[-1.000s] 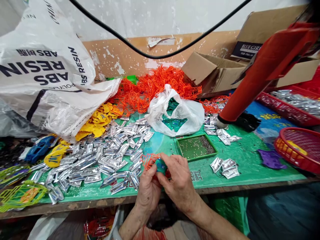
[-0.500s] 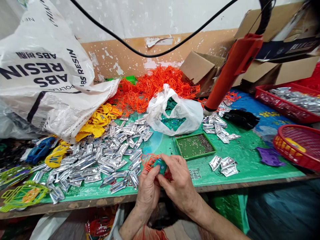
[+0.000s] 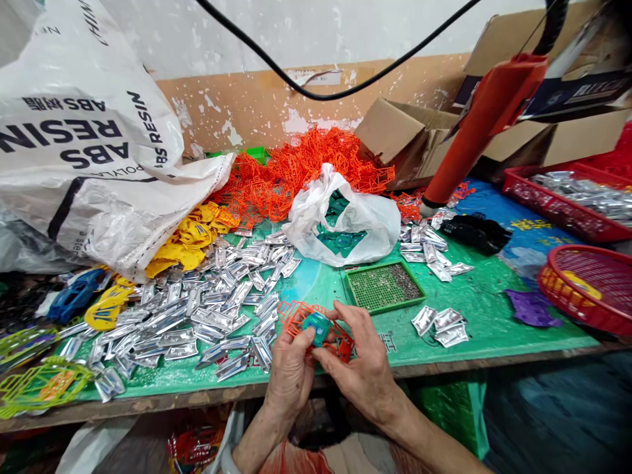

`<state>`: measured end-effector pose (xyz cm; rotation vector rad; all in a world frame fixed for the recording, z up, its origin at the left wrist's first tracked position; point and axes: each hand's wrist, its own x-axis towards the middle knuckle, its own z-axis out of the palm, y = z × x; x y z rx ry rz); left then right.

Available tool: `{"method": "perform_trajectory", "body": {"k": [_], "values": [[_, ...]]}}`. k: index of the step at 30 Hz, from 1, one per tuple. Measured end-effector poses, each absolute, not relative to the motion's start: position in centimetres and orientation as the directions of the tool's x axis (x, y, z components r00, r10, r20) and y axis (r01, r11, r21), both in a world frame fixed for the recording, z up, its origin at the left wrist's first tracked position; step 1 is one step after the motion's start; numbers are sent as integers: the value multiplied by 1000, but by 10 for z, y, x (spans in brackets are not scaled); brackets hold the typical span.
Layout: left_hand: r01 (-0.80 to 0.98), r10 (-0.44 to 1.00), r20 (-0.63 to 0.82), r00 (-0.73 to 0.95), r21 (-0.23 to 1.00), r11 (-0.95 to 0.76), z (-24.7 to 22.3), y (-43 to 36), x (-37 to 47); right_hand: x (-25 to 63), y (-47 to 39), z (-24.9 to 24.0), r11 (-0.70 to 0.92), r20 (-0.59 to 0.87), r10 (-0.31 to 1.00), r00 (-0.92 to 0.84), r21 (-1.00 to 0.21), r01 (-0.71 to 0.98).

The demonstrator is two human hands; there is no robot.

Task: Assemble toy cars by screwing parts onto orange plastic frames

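Bright, whitish light is spreading fairly evenly over the room, washing out the upper wall [image 3: 345, 33] and falling on the green table cover [image 3: 498, 329], which is shining wetly in patches. The scattered metal pieces [image 3: 172, 326] are throwing back hard little glints, and the printed sack [image 3: 113, 220] is glowing pale along its creases. A small highlight is sitting on the teal piece [image 3: 316, 328]. Beneath the tabletop, everything is sinking into deep shadow. The middle is looking reasonably sharp, while the upper right corner is blurring into darkness. Towards the right edge, the round red basket [image 3: 555, 304] is looking stretched and slanted.
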<state>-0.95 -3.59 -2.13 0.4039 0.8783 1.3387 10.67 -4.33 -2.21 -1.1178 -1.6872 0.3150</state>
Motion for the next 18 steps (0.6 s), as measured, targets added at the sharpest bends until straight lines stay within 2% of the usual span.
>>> {"method": "perform_trajectory", "body": {"k": [5, 11, 18], "values": [[-669, 939, -343, -32, 706, 235, -20, -38, -9, 105, -47, -28, 545, 664, 748, -11, -604, 581], [-667, 940, -340, -12, 703, 246, -20, -40, -9, 107, -48, -25, 522, 662, 749, 12, -602, 604], [-626, 914, -405, -5, 714, 313, -18, -40, -14, 106, -52, -15, 571, 673, 731, -113, -514, 640]]}}
